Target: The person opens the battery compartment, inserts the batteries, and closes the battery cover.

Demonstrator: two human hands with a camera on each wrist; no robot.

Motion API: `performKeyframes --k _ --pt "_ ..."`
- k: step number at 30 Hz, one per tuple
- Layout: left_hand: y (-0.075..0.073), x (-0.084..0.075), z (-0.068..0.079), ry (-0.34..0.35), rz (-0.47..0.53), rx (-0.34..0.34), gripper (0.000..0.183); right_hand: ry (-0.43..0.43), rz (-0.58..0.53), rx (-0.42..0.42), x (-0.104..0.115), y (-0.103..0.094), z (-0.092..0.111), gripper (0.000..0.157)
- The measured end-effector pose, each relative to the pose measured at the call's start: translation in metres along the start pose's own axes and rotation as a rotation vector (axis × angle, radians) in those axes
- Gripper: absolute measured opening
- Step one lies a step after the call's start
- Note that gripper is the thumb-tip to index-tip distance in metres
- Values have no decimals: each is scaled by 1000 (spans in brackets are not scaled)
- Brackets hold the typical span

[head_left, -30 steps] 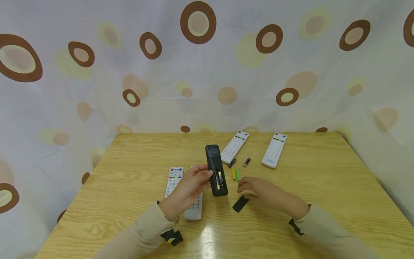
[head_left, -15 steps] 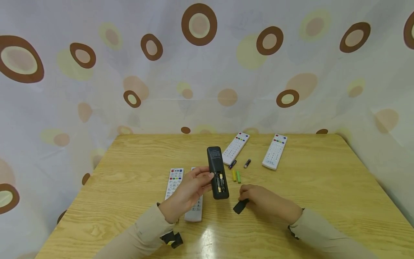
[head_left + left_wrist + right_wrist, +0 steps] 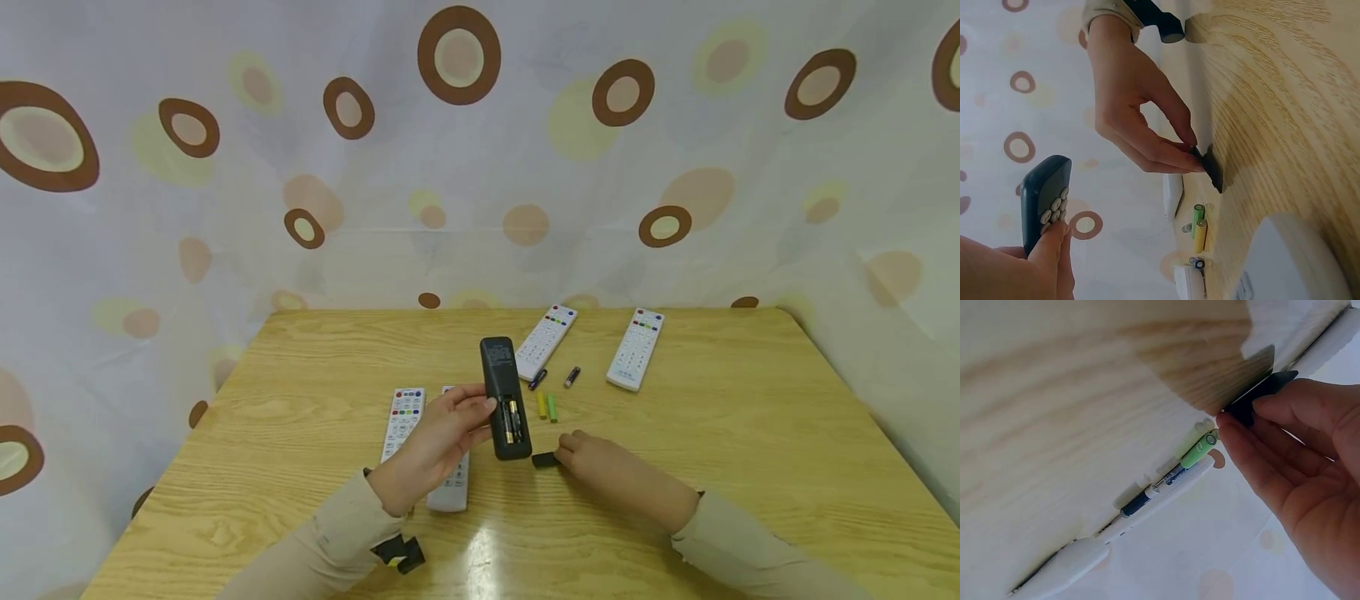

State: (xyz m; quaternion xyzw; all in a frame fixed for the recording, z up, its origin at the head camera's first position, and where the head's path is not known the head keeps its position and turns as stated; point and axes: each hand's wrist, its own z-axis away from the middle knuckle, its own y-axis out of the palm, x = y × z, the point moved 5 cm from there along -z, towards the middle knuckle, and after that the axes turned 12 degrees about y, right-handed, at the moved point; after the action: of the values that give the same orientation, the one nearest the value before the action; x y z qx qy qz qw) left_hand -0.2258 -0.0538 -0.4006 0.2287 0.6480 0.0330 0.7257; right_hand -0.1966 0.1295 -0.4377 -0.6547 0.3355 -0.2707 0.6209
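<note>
Tabletop (image 3: 315,367) wood-grained, spotted cloth (image 3: 480,167) behind; left fingers (image 3: 476,410) grip black remote (image 3: 499,369), right fingers (image 3: 1249,453) pinch cover (image 3: 1249,403)

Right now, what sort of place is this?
Likely an indoor work spot, perhaps staged for recording: a wooden table, a patterned backdrop behind it, and white remotes laid on top.

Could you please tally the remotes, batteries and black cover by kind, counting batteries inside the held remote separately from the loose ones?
White remotes: 4
Black remote: 1
Loose batteries: 4
Batteries in the black remote: 2
Black cover: 1
Total: 12
</note>
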Motion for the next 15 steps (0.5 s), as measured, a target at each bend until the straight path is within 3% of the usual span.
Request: performKeyframes --k 8,15 --pt "1 -3 0 6 -1 -1 37 102 -228 -20 -15 -8 0 17" --pt "2 -2 1 9 0 -3 37 120 -506 -278 -28 -37 -1 23"
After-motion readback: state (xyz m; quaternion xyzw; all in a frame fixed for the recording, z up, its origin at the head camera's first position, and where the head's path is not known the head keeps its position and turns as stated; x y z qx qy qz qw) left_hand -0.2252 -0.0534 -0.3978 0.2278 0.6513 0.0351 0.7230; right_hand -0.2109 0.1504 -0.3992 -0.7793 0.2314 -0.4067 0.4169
